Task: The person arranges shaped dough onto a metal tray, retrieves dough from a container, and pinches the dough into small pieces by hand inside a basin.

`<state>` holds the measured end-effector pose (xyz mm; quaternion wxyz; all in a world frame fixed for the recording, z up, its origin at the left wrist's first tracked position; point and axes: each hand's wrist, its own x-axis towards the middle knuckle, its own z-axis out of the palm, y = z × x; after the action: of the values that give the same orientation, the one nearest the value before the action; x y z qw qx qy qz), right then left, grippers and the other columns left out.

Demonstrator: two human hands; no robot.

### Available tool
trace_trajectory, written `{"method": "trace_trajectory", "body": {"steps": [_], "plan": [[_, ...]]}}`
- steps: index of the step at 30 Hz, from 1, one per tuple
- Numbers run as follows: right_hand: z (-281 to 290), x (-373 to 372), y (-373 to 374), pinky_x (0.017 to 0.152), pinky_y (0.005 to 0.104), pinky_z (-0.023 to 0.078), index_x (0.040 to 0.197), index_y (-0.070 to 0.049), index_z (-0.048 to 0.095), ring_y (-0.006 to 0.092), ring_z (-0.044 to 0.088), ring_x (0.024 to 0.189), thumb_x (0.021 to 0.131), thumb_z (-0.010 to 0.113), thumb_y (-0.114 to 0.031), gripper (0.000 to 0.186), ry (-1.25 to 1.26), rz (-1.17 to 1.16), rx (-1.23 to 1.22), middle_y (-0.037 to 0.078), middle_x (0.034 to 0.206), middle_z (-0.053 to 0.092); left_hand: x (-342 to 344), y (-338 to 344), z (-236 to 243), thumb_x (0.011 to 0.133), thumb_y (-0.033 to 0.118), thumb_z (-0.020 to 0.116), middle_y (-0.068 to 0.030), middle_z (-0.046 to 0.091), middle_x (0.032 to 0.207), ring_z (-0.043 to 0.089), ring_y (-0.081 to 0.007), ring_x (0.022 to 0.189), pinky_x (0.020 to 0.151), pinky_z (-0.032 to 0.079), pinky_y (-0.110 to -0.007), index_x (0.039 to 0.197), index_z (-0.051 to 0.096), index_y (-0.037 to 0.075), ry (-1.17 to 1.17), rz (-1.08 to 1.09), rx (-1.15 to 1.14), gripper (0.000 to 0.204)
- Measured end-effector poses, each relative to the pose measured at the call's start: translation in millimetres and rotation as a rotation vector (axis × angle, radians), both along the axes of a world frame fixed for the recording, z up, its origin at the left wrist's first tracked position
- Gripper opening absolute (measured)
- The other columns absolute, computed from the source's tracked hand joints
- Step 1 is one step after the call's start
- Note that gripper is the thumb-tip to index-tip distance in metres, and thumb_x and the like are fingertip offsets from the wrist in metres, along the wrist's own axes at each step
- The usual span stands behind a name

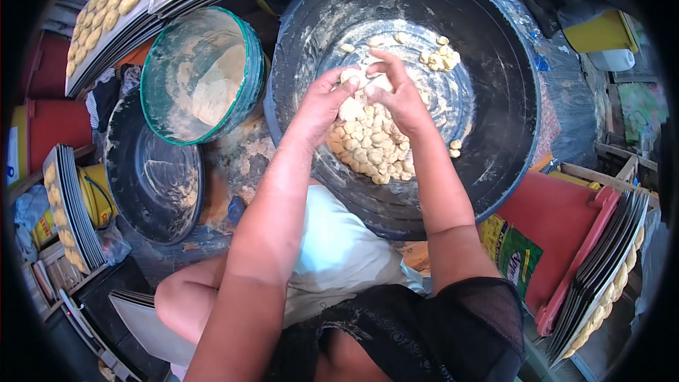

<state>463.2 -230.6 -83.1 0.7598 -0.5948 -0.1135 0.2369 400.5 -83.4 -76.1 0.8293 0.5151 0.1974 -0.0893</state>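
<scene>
Both my hands are over a wide black tub [506, 99] dusted with flour. Pale, floured dough [351, 108] shows between my left hand [327, 104] and my right hand [401, 97]. The fingers of my left hand curl round some of it. My right thumb and fingers close on another pale piece, the forefinger arched above it. Whether the dough is one lump or separate pieces is partly hidden by my fingers. Below my hands lies a heap of small dough pieces [371, 148]. A smaller cluster of dough pieces [442, 58] rests farther right in the tub.
Left of the tub stands a green-rimmed basin [152, 92] with flour [218, 88] in it. A black basin [145, 194] sits below that. Trays of shaped dough [106, 10] are stacked at the upper left; another tray stack [601, 269] leans by a red bin [559, 233].
</scene>
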Motion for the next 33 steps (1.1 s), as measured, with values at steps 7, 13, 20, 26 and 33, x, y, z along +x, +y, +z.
{"method": "trace_trajectory", "body": {"steps": [7,13,20,26,33], "plan": [[-18,9,3,0.081,0.0296,0.047,0.134,-0.008,0.045,0.0156,0.054,0.098,0.085,0.065,-0.017,0.053,0.110,0.009,-0.157,0.011,0.111,0.054,3,3,-6,0.095,0.026,0.054,-0.0021,0.060,0.087,0.055,-0.0074,0.072,0.059,0.044,-0.023,0.123,0.053,0.009,0.048,0.174,0.091,0.033],[-56,-8,1,0.092,0.0329,0.043,0.127,-0.006,0.053,0.0207,0.054,0.107,0.084,0.066,-0.025,0.049,-0.292,0.139,-0.318,0.012,0.108,0.058,6,-1,-17,0.094,0.026,0.054,-0.0034,0.060,0.086,0.056,-0.0097,0.070,0.056,0.045,-0.025,0.114,0.056,0.006,0.159,0.034,0.289,0.028],[-125,32,0,0.099,0.0375,0.038,0.123,-0.009,0.057,0.0244,0.049,0.116,0.082,0.066,-0.032,0.048,0.026,0.418,-0.489,0.015,0.122,0.054,5,15,-34,0.083,0.010,0.061,-0.0084,0.065,0.096,0.058,-0.0153,0.090,0.082,0.043,-0.027,0.099,0.066,0.001,0.007,0.282,0.534,0.020],[-231,-31,13,0.102,0.0474,0.034,0.127,-0.013,0.053,0.0329,0.041,0.124,0.078,0.062,-0.038,0.056,-0.761,0.410,-1.457,0.020,0.137,0.039,14,12,-43,0.080,0.012,0.064,-0.0103,0.065,0.100,0.059,-0.0173,0.095,0.087,0.042,-0.028,0.097,0.067,0.000,0.034,0.384,0.473,0.020],[-146,-9,30,0.068,0.0363,0.049,0.101,-0.010,0.055,0.0208,0.061,0.075,0.084,0.064,-0.030,0.027,0.210,0.414,-0.476,0.005,0.080,0.062,3,17,-43,0.080,0.013,0.065,-0.0100,0.065,0.098,0.059,-0.0173,0.092,0.085,0.043,-0.028,0.096,0.065,-0.001,0.050,0.322,0.459,0.021]]}}
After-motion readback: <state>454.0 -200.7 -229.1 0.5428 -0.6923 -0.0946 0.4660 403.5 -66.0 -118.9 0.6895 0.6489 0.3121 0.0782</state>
